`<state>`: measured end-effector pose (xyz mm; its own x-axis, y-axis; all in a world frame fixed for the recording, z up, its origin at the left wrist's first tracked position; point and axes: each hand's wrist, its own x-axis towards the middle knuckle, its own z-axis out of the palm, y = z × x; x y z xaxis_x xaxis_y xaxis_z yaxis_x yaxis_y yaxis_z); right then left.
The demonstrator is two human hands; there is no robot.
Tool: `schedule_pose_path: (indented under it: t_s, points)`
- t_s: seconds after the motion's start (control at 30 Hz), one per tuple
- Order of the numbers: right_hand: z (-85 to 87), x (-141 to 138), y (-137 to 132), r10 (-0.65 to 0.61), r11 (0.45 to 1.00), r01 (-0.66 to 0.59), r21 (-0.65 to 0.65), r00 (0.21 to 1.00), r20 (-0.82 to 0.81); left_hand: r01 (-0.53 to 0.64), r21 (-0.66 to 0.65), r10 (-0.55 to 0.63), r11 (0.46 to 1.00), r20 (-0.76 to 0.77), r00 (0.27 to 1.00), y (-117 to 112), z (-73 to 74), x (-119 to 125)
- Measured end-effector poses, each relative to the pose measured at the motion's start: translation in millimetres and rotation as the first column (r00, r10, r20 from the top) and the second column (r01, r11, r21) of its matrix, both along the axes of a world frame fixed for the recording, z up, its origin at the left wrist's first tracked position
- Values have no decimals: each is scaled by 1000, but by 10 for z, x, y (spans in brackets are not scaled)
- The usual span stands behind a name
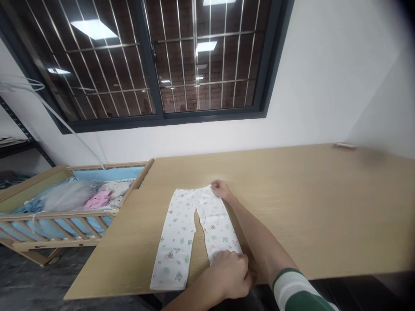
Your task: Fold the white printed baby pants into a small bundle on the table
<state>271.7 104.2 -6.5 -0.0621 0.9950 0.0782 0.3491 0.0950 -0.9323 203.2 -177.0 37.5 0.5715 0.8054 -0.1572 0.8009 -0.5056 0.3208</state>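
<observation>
A pair of white baby pants (180,224) with small green and grey animal prints lies flat on the wooden table (308,203), waistband away from me and legs toward me. My right hand (221,190) reaches to the far right corner of the waistband, its fingers closed on the edge. Down at the near end of the right leg is my left hand (232,273), fingers curled on the fabric and covering that cuff. The left leg of the pants rests untouched, its cuff close to the table's front edge.
To the left stands a wooden crib (68,235) with a light blue lining, holding pink cloth (98,199) and other fabrics. A barred window (207,77) is in the wall behind. A small flat object (345,146) lies at the table's far right.
</observation>
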Motion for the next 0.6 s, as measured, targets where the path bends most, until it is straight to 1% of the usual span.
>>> schedule_pose_path:
  t_s: [0.1,0.13,0.2,0.27,0.37,0.5,0.6]
  points:
    - [80,-8,-42,-14,1000,13,-25,999,-46,6,-51,-4,999,37,999,-8,83,-44]
    - [111,-11,-64,-28,999,26,-30,998,-62,-12,-68,17,998,77,997,-26,117,-78]
    - [180,-27,-116,-53,998,50,-38,994,-93,-86,-90,103,992,196,975,-90,181,-173]
    - [260,-68,-171,-66,997,60,-49,990,-122,-198,-122,227,973,333,915,-185,226,-294]
    - [405,-206,-230,-67,996,57,-65,985,-159,-319,-188,370,929,484,793,-354,245,-508]
    - [600,-536,-245,-39,996,24,-82,983,-181,-466,-196,491,863,544,680,-586,190,-861]
    - [673,-853,-239,-11,995,-6,-98,986,-168,-566,-195,565,801,559,607,-761,89,-1157]
